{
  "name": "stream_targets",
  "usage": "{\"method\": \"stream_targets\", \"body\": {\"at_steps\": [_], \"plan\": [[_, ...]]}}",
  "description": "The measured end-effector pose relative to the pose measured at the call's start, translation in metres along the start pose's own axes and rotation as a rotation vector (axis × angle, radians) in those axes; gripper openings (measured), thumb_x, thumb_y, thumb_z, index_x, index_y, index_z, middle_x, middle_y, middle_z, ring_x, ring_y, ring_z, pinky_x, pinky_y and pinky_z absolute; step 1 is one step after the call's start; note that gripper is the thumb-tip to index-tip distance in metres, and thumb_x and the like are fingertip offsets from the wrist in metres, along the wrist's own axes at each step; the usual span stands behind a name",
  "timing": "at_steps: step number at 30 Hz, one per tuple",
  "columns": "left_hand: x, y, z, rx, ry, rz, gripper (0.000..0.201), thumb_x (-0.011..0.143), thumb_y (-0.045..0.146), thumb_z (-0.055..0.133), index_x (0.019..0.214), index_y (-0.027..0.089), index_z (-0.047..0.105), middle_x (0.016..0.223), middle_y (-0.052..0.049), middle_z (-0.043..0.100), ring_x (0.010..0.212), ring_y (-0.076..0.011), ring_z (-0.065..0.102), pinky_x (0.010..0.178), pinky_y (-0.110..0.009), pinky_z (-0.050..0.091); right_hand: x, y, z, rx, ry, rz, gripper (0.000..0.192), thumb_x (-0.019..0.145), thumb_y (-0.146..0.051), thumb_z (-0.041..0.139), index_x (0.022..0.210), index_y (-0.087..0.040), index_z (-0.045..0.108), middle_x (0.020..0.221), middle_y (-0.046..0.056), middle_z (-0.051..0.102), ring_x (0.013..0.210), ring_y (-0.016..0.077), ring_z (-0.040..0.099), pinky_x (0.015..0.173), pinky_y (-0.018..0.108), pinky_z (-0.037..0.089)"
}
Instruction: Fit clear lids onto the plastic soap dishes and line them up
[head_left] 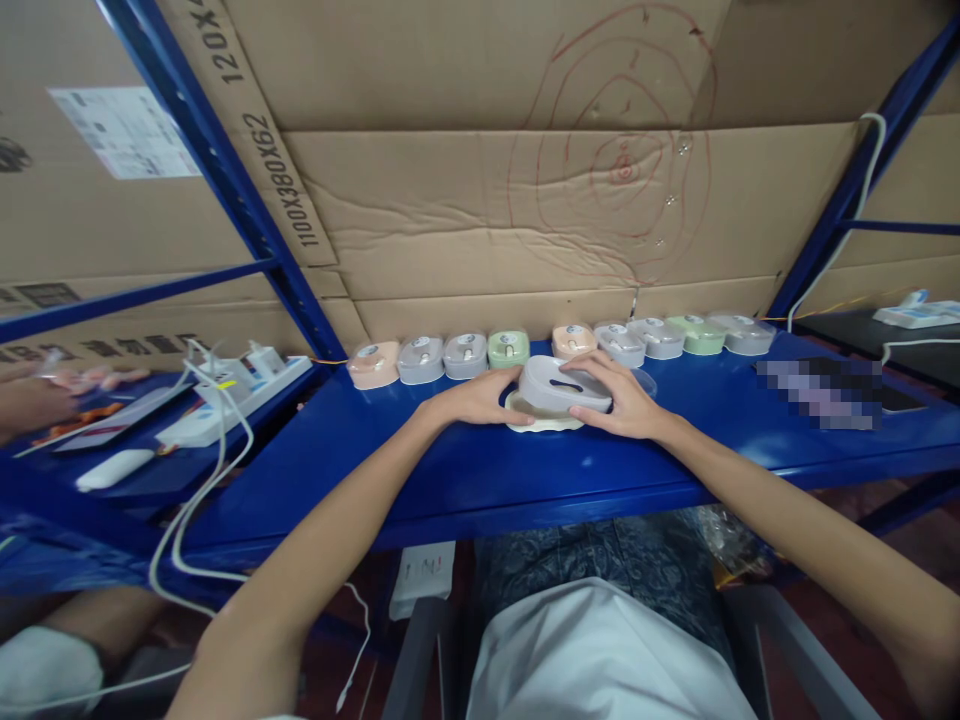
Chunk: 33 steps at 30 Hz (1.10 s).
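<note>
Both of my hands meet over the blue tabletop [360,440]. A rounded grey plastic box part [551,378] with a dark slot in its top is tilted in my right hand [626,400], whose thumb and fingers wrap its right side. Directly beneath it is a cream dish [546,422] with a wavy rim. My left hand [480,398] closes at the left of both pieces, thumb along the dish's rim; its fingertips are partly hidden behind the grey part. A clear plastic piece [645,382] shows behind my right hand.
Along the cardboard backing stand several small lidded boxes, among them a peach one [373,366], a green one [508,349] and a grey one [742,334]. White power strips [232,400] and cables lie left. Another person's hand [37,400] is at far left. A blurred-out item [821,393] lies right.
</note>
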<state>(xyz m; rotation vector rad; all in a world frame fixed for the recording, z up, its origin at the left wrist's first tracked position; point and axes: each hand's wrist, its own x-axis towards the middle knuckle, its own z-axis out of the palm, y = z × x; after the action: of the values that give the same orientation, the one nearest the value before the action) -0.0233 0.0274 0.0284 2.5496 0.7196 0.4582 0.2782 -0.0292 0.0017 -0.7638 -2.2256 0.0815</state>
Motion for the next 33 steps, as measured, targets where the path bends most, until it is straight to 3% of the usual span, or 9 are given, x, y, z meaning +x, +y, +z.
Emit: {"method": "stream_targets", "body": {"at_steps": [5, 11, 15, 21, 33], "plan": [[-0.002, 0.003, -0.002, -0.033, -0.043, 0.006, 0.111, 0.074, 0.058, 0.094, 0.165, 0.023, 0.041, 0.17, -0.015, 0.049, 0.155, -0.0387, 0.05, 0.129, -0.055, 0.04, 0.0, 0.0, 0.006, -0.1, -0.108, 0.045, 0.062, 0.104, -0.06, 0.063, 0.156, -0.027, 0.057, 0.149, 0.018, 0.056, 0.139, 0.0395, 0.056, 0.117, 0.064, 0.048], [-0.005, 0.006, -0.004, -0.024, 0.037, -0.097, 0.129, 0.07, 0.06, 0.096, 0.172, 0.021, 0.027, 0.177, -0.02, 0.035, 0.161, -0.0422, 0.04, 0.132, -0.058, 0.035, 0.002, 0.0, 0.011, -0.198, -0.128, 0.013, 0.06, 0.106, -0.062, 0.058, 0.154, -0.028, 0.063, 0.152, 0.019, 0.056, 0.145, 0.0421, 0.049, 0.117, 0.066, 0.045], [-0.005, 0.01, -0.004, 0.001, 0.051, -0.117, 0.125, 0.07, 0.06, 0.096, 0.172, 0.024, 0.031, 0.179, -0.019, 0.032, 0.163, -0.0432, 0.035, 0.133, -0.061, 0.03, 0.004, 0.002, 0.014, -0.231, -0.165, -0.03, 0.058, 0.108, -0.062, 0.055, 0.155, -0.029, 0.064, 0.156, 0.019, 0.054, 0.15, 0.0415, 0.046, 0.12, 0.067, 0.042], [-0.004, 0.011, 0.0, 0.038, 0.064, -0.084, 0.115, 0.073, 0.059, 0.094, 0.169, 0.025, 0.039, 0.174, -0.018, 0.041, 0.16, -0.0417, 0.042, 0.131, -0.059, 0.034, 0.006, 0.0, 0.016, -0.226, -0.229, -0.07, 0.056, 0.109, -0.06, 0.052, 0.155, -0.031, 0.064, 0.153, 0.018, 0.058, 0.149, 0.0411, 0.048, 0.12, 0.068, 0.041], [-0.001, 0.008, 0.006, 0.082, 0.048, -0.057, 0.111, 0.077, 0.059, 0.091, 0.167, 0.021, 0.039, 0.173, -0.02, 0.043, 0.159, -0.0429, 0.043, 0.13, -0.06, 0.036, 0.006, -0.001, 0.016, -0.229, -0.257, -0.082, 0.057, 0.109, -0.062, 0.052, 0.153, -0.029, 0.066, 0.151, 0.019, 0.059, 0.145, 0.0413, 0.051, 0.117, 0.068, 0.042]]}}
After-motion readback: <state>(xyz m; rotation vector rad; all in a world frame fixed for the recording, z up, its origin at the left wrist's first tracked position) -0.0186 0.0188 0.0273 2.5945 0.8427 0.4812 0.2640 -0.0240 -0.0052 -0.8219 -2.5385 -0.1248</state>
